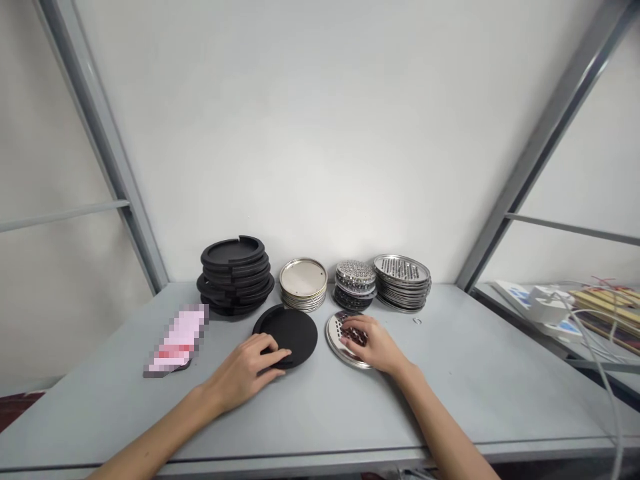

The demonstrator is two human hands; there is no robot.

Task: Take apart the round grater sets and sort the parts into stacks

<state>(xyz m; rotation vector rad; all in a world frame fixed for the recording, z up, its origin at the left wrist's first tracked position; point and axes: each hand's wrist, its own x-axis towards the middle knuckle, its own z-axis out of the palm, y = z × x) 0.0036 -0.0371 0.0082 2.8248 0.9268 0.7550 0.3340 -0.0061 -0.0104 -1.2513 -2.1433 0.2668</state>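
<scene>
My left hand (253,363) rests on the near left part of a flat black disc (295,337) with a raised rim along its far left side. Its index finger lies stretched over the disc, and the thumb sits apart at the near edge. Across a round shiny steel grater plate (334,341) with slots in its middle lies my right hand (373,343). Those fingers are spread on the plate's top, with thumb and index apart, and they hide its right part. More than one steel rim shows at this plate's near edge, so it looks stacked.
Along the wall stand stacks of black rimmed discs (233,273), plain metal discs (303,280), small perforated discs (355,283) and steel grater plates (403,287). A blurred-out phone-like object (175,340) lies left. Metal posts flank the grey table (480,373); cables (600,380) hang at right.
</scene>
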